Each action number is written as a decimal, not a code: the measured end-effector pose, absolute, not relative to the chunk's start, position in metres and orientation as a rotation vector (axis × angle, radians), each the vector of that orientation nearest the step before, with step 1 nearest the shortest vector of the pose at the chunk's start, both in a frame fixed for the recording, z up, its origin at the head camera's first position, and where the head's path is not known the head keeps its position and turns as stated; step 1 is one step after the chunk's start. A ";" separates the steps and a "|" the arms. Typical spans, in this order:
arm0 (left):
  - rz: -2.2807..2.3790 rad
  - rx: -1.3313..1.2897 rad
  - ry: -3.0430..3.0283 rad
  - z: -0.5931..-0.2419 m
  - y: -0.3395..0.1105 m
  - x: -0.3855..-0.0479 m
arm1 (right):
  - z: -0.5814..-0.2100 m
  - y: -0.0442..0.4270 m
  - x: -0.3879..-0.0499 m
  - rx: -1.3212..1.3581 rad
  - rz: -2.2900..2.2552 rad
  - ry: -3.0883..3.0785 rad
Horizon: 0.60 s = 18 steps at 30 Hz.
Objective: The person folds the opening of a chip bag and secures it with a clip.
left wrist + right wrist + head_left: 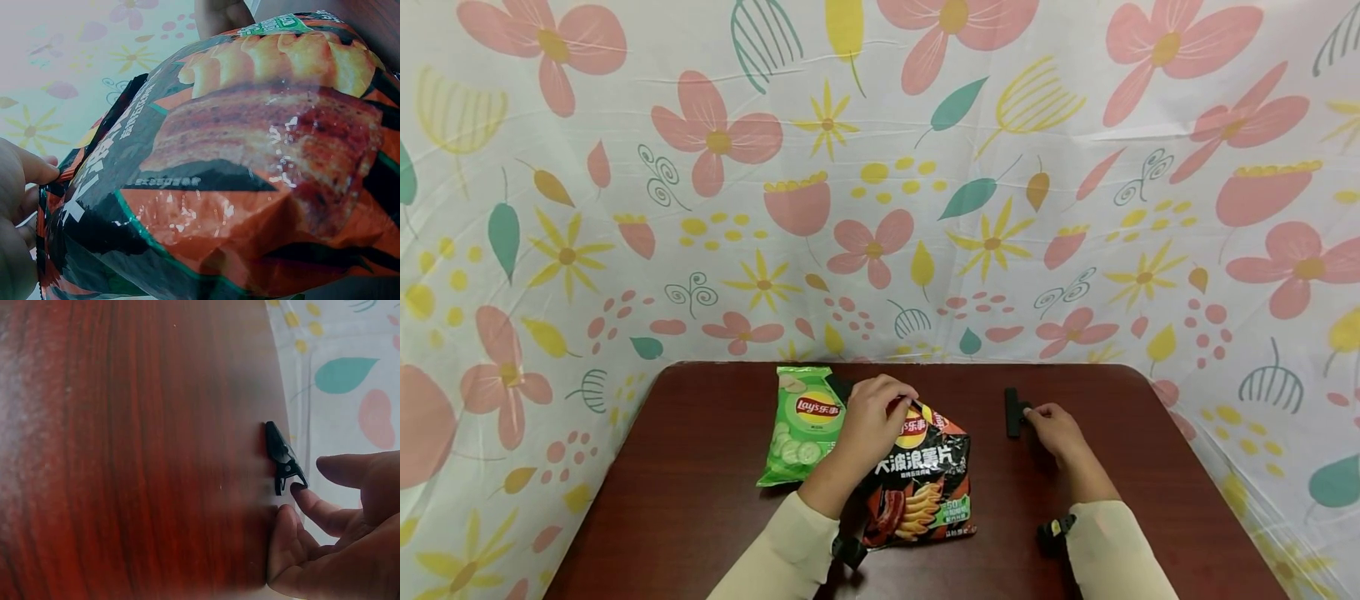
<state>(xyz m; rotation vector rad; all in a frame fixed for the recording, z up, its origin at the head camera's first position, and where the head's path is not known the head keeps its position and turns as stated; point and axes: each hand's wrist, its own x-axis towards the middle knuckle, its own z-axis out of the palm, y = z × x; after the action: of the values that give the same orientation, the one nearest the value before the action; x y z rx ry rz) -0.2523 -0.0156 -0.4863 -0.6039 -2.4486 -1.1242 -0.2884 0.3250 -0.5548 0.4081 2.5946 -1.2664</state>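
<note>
A black and orange chip bag stands in front of the body, its top folded over. The left hand pinches the bag's upper left edge; in the left wrist view its fingers hold the folded rim of the bag. Over at the right, a black clip lies on the table. The right hand is at the clip's handle; in the right wrist view a fingertip touches the handle of the clip, with the thumb apart from it.
A green chip bag lies left of the black bag, partly behind the left arm. A dark object beside its top is mostly hidden by the left hand. The dark red table meets a flowered cloth at its back edge.
</note>
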 end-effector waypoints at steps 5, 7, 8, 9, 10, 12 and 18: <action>-1.122 -0.610 -2.443 -0.486 -0.016 -0.252 | -0.554 0.325 -0.290 0.398 -1.216 2.601; -1.121 -0.606 -2.443 -0.486 -0.017 -0.251 | -0.554 0.324 -0.291 0.394 -1.191 2.608; -1.121 -0.606 -2.440 -0.486 -0.017 -0.251 | -0.553 0.323 -0.291 0.393 -1.182 2.610; -1.120 -0.606 -2.439 -0.486 -0.017 -0.251 | -0.553 0.322 -0.292 0.395 -1.175 2.613; -1.121 -0.605 -2.440 -0.486 -0.017 -0.250 | -0.554 0.322 -0.292 0.401 -1.173 2.613; -1.119 -0.609 -2.436 -0.486 -0.017 -0.250 | -0.554 0.321 -0.293 0.418 -1.166 2.611; -1.135 -0.612 -2.428 -0.487 -0.016 -0.251 | -0.557 0.323 -0.293 0.448 -1.178 2.592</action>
<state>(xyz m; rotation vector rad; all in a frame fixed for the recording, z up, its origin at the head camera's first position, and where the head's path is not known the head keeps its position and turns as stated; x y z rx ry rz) -0.2510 -0.0162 -0.4867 -0.6124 -2.4276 -1.1348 -0.2930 0.3235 -0.5566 0.4477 2.5918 -1.1778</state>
